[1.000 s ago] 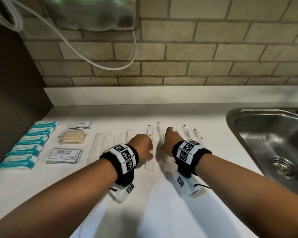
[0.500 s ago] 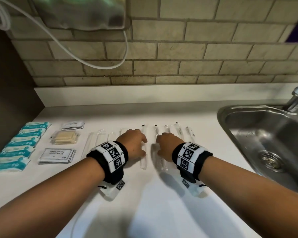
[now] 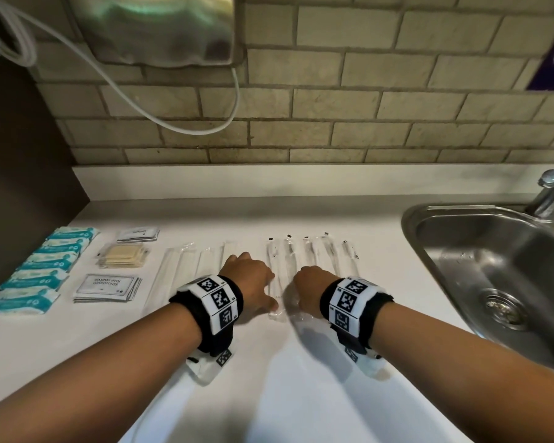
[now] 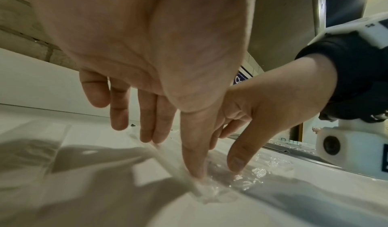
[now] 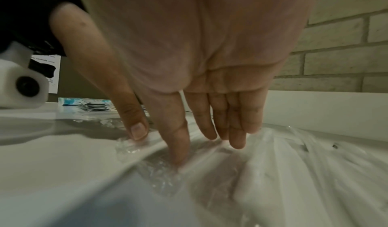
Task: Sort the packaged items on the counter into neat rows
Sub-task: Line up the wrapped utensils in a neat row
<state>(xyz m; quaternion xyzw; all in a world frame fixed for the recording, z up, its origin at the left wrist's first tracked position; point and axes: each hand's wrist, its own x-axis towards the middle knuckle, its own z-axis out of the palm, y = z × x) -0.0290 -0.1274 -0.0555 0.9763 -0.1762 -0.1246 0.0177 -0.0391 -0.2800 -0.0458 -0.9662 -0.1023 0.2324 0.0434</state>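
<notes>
Straightening a row of clear-wrapped toothbrushes (image 3: 288, 266) at mid-bench; both hands flat-fingered, nothing gripped. Left hand (image 3: 248, 279) has its thumb pressed on the near end of one wrapper, other fingers straight and spread above the plastic. Right hand (image 3: 311, 287) just beside it, thumb down on the crinkled wrapper end of the neighbouring pack, fingers resting on the sleeves farther back. Hands close together but apart, one pack between them. Judgement: thumbs pin the near ends so the sleeves can be slid square and their ends brought level; the slippery film would skate if only nudged. Toothbrush row lies with heads toward the far wall, running right toward the sink (image 3: 480, 282). Left of it, a row of long white sleeves (image 3: 173, 273), contents unclear. Farther left: shampoo sachets (image 3: 108, 287), a pack of tan items (image 3: 122, 255), small white sachets (image 3: 138, 234), then a column of teal packets (image 3: 42, 266) at the left edge of the bench (image 3: 269, 394). Grouped by kind, so sorting looks nearly done.
</notes>
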